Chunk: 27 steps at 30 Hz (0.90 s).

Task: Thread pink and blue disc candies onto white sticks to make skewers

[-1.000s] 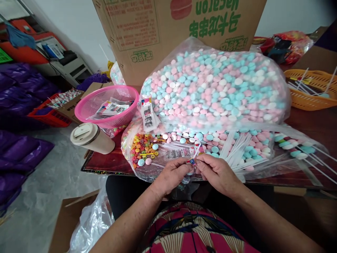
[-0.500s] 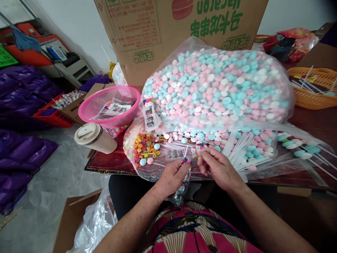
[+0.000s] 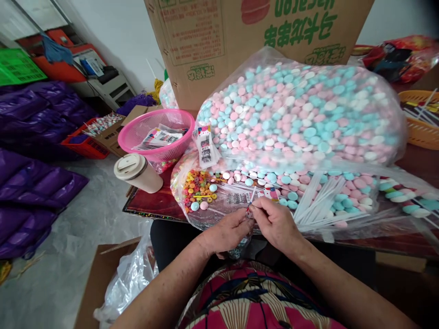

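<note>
My left hand [image 3: 228, 230] and my right hand [image 3: 276, 221] meet at the table's front edge, fingertips pinched together on a thin white stick [image 3: 251, 201] with small coloured candy rings on it. Just beyond my hands lies a flat clear bag with colourful ring candies [image 3: 199, 187], labelled packets [image 3: 240, 197] and loose white sticks [image 3: 317, 201]. A big clear bag of pink, blue and white round candies [image 3: 302, 114] rests behind it.
A pink basket [image 3: 137, 132] with printed packets and a lidded beige cup [image 3: 137, 171] lying on its side sit at the left. A large cardboard box [image 3: 240, 36] stands behind. An orange basket [image 3: 420, 128] is at the right. Purple bags [image 3: 30, 151] lie on the floor.
My right hand drew away from the stick half a second ago and has come back to pinch it with the left. The view has shifted, so everything sits further right.
</note>
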Each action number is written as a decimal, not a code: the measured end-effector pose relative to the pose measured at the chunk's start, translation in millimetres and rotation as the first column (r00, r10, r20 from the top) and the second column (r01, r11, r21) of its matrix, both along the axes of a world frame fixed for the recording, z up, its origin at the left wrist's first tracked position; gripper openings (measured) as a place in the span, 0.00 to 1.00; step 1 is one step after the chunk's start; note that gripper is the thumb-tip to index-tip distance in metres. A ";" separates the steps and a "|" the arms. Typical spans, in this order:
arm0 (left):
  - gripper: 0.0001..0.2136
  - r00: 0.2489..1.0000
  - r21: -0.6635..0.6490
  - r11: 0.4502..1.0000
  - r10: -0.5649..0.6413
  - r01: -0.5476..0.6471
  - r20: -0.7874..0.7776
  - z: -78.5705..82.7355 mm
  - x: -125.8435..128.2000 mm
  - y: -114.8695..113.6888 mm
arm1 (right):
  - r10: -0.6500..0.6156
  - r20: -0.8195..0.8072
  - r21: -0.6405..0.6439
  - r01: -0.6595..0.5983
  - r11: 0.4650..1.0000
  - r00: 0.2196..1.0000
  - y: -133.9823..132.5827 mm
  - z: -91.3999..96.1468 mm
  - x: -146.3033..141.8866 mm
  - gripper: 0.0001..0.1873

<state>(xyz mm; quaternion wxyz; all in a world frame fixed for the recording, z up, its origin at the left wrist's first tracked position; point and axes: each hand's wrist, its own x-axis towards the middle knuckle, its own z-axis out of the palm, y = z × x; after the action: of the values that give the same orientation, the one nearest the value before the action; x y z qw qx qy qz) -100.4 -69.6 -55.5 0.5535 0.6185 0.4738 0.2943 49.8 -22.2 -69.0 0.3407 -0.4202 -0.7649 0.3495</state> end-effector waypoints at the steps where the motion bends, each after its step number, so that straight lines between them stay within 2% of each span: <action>1: 0.13 0.999 0.029 1.000 0.006 -0.005 -0.037 0.0 -0.1 0.1 | -0.019 0.013 -0.028 0.019 0.999 1.000 1.9 -2.0 -3.4 0.12; 4: 0.10 0.984 0.044 0.998 0.043 -0.036 -0.172 -2.5 0.7 -0.6 | -0.019 0.052 -0.096 0.024 0.995 0.998 6.9 -5.7 -9.6 0.11; 5: 0.09 0.975 0.041 0.997 0.069 -0.062 -0.211 -3.5 0.1 -0.8 | -0.027 0.053 -0.048 0.030 0.998 0.998 8.3 -4.9 -9.9 0.10; 7: 0.08 0.971 -0.001 0.991 0.130 -0.133 -0.202 -4.5 -4.1 -1.3 | 0.008 0.053 0.191 -0.018 0.982 0.999 10.7 0.3 -8.2 0.07; 8: 0.08 0.976 -0.047 0.985 0.158 -0.167 -0.152 -4.2 -7.5 -1.5 | 0.074 0.091 0.350 -0.101 0.931 0.993 11.7 3.9 -6.9 0.08; 9: 0.10 0.982 -0.105 0.978 0.170 -0.179 -0.086 -3.4 -11.6 -1.8 | 0.157 0.170 0.497 -0.222 0.839 0.973 12.5 7.5 -5.6 0.12; 10: 0.11 0.988 -0.169 0.973 0.154 -0.155 -0.020 -2.2 -16.0 -2.2 | 0.234 0.283 0.600 -0.362 0.713 0.930 13.0 10.3 -4.5 0.15; 11: 0.12 0.993 -0.229 0.969 0.108 -0.096 0.037 -0.5 -20.5 -2.7 | 0.289 0.406 0.644 -0.496 0.583 0.867 13.0 12.0 -3.9 0.17; 12: 0.12 0.996 -0.278 0.960 0.042 -0.019 0.077 1.5 -24.7 -3.3 | 0.311 0.510 0.646 -0.596 0.478 0.802 12.4 12.3 -3.7 0.17; 13: 0.12 0.995 -0.310 0.949 -0.033 0.062 0.095 3.8 -28.3 -4.2 | 0.312 0.580 0.631 -0.657 0.412 0.752 11.1 11.3 -4.1 0.16; 14: 0.12 0.990 -0.323 0.936 -0.115 0.136 0.082 6.4 -31.4 -5.4 | 0.317 0.620 0.607 -0.695 0.386 0.718 9.3 9.3 -5.1 0.15; 15: 0.11 0.980 -0.314 0.929 -0.197 0.196 0.028 9.3 -33.8 -7.2 | 0.337 0.637 0.568 -0.717 0.405 0.694 6.9 6.8 -6.7 0.15; 16: 0.10 0.965 -0.277 0.936 -0.249 0.217 -0.086 12.3 -35.7 -9.7 | 0.380 0.625 0.508 -0.725 0.465 0.682 4.3 4.3 -9.1 0.14; 17: 0.09 0.930 -0.207 0.956 -0.258 0.207 -0.262 15.3 -37.4 -13.1 | 0.447 0.579 0.409 -0.717 0.564 0.682 1.6 2.1 -12.5 0.13; 18: 0.07 0.859 -0.099 0.975 -0.221 0.198 -0.462 17.9 -39.0 -17.3 | 0.537 0.483 0.230 -0.692 0.684 0.692 -0.8 0.5 -16.8 0.12; 19: 0.05 0.759 0.033 0.978 -0.138 0.205 -0.637 19.9 -41.0 -22.3 | 0.613 0.343 -0.014 -0.648 0.761 0.712 -2.6 -0.3 -22.1 0.11; 20: 0.04 0.658 0.173 0.958 -0.022 0.229 -0.752 20.9 -43.3 -28.0 | 0.649 0.194 -0.265 -0.598 0.757 0.736 -3.5 -0.5 -28.4 0.12; 21: 0.05 0.583 0.300 0.917 0.097 0.262 -0.806 20.6 -46.2 -34.0 | 0.649 0.050 -0.479 -0.552 0.683 0.759 -3.5 -0.1 -35.7 0.14; 22: 0.05 0.543 0.404 0.868 0.199 0.289 -0.816 19.0 -49.7 -40.0 | 0.627 -0.079 -0.634 -0.524 0.568 0.775 -2.5 0.6 -43.6 0.16; 23: 0.06 0.530 0.484 0.824 0.280 0.295 -0.800 16.1 -53.5 -45.8 | 0.598 -0.186 -0.727 -0.519 0.450 0.780 -0.7 1.6 -51.9 0.17; 24: 0.07 0.525 0.550 0.793 0.362 0.262 -0.771 12.1 -57.6 -51.1 | 0.571 -0.267 -0.765 -0.531 0.364 0.776 1.6 2.7 -60.3 0.17; 25: 0.07 0.510 0.602 0.772 0.441 0.204 -0.739 7.6 -61.6 -55.8 | 0.557 -0.317 -0.770 -0.551 0.323 0.768 4.1 3.9 -68.4 0.18; 26: 0.08 0.486 0.638 0.757 0.508 0.143 -0.711 2.7 -65.4 -60.0 | 0.556 -0.332 -0.768 -0.561 0.309 0.762 6.4 5.2 -75.9 0.17; 27: 0.09 0.457 0.657 0.748 0.554 0.092 -0.696 -1.9 -68.9 -63.6 | 0.578 -0.306 -0.758 -0.561 0.332 0.756 8.5 6.3 -82.4 0.17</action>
<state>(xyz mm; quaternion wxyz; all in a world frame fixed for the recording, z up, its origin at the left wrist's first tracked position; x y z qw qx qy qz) -169.3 -133.2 -57.4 -0.0426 0.7453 0.6465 0.1570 -32.7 -13.7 -62.6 -0.0446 -0.2363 -0.6129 0.7527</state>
